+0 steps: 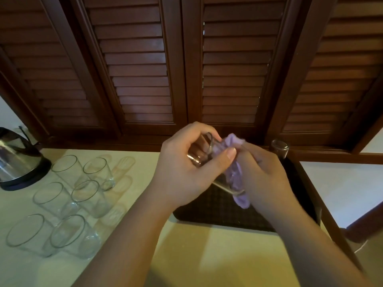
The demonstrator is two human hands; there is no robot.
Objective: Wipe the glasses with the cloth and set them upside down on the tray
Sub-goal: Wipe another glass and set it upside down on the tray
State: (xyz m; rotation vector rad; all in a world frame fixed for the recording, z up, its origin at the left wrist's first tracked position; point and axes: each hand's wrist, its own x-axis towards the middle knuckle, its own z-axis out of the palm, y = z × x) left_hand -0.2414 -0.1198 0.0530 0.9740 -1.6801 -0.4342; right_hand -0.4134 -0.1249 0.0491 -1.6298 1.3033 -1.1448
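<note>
Left hand (182,168): fingers curled around the glass in hand (204,156), held tilted above the tray.
Right hand (263,172): fingers clenched on the purple cloth (236,172), which is pushed into the glass mouth.
Slip risk: smooth glass, twisting cloth; a loose hold could drop it onto the tray (217,212) below.
Waiting glasses (83,195): six upright, close together on the desk (186,255) at left; a sweeping elbow could topple them.
Finished glass (279,149): upside down at the tray's far edge; a careless placement could knock it.
Kettle (18,160): far left, well apart.
</note>
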